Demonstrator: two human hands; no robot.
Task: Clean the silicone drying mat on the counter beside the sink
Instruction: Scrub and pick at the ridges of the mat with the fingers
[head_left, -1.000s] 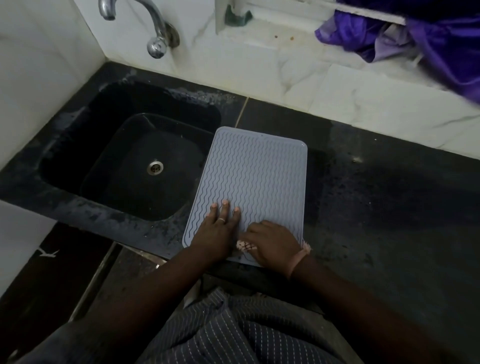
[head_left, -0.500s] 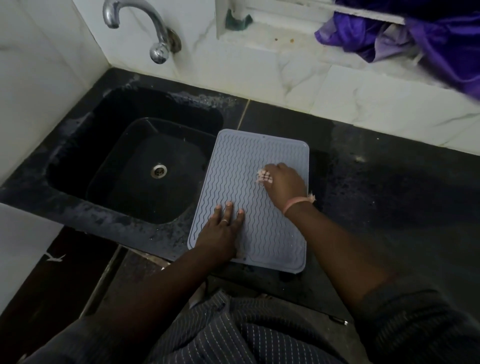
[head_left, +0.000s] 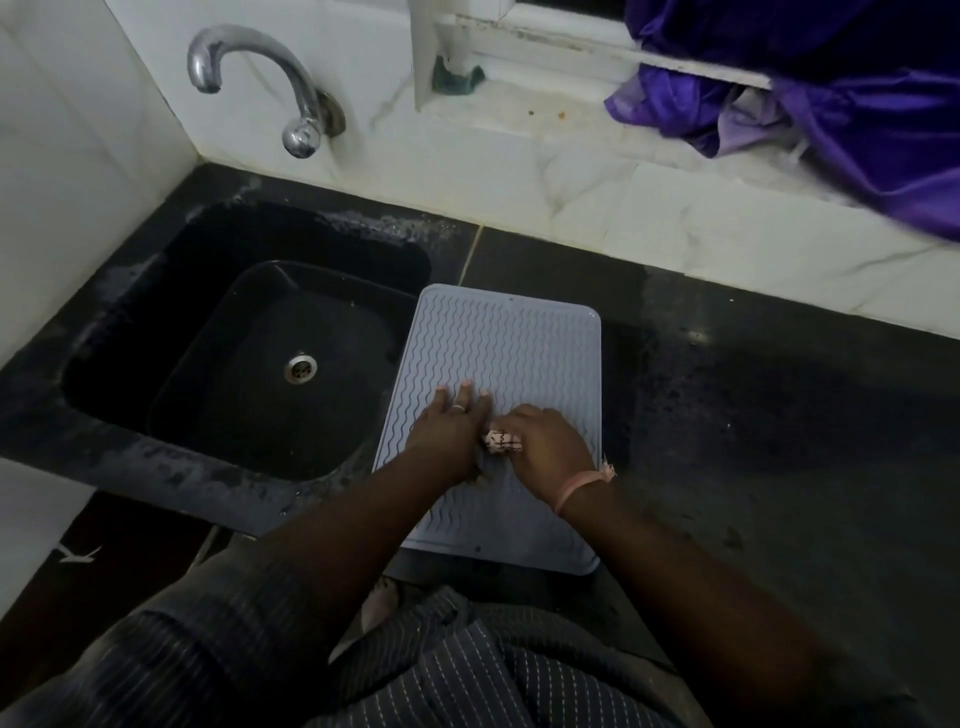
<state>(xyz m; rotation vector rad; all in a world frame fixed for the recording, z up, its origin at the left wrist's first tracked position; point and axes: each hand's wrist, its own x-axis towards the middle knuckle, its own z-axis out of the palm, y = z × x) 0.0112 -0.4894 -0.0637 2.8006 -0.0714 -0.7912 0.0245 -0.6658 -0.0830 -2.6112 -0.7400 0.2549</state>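
Observation:
A grey silicone drying mat (head_left: 511, 348) with wavy ridges lies on the black counter (head_left: 753, 415), its left edge hanging over the sink rim. My left hand (head_left: 449, 431) rests flat on the mat's middle, fingers straight, a ring on one finger. Beside it, my right hand (head_left: 543, 447) grips a small pink-and-white patterned cloth (head_left: 501, 441) and presses it on the mat. The two hands touch. Most of the cloth is hidden under my right fingers.
A black sink (head_left: 249, 364) with a metal drain (head_left: 300, 368) lies left of the mat, under a chrome tap (head_left: 260, 78). A purple cloth (head_left: 831, 104) drapes over the white ledge at the back right. A green scrubber (head_left: 457, 78) sits on the ledge.
My right hand with the cloth has come back down the mat from its upper middle to beside my left hand. My left hand has stayed on the mat.

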